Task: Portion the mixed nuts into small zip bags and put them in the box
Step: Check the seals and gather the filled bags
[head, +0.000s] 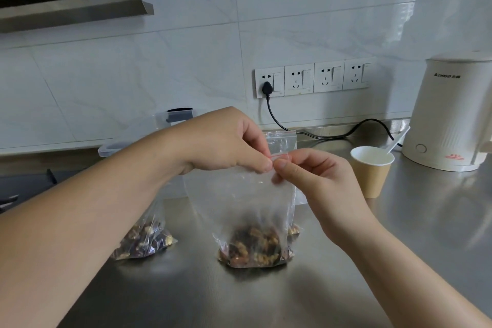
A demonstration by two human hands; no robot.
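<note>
Three zip bags hold nuts | left hand [229, 141] and right hand [316, 176] pinch the front zip bag's [247, 208] red seal, mid-tabletop [399, 234] | none boxed; clear box [127, 141] behind, near the far edge

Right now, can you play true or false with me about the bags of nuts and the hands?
1. Both hands pinch the top of one bag. True: the left hand and right hand pinch the red zip strip of the middle zip bag.
2. The middle zip bag is empty. False: mixed nuts sit in its bottom.
3. The paper cup has a white spoon in it. True.
4. The kettle is black. False: it is white.
5. Another bag of nuts lies on the counter. True, below the left arm.
</note>
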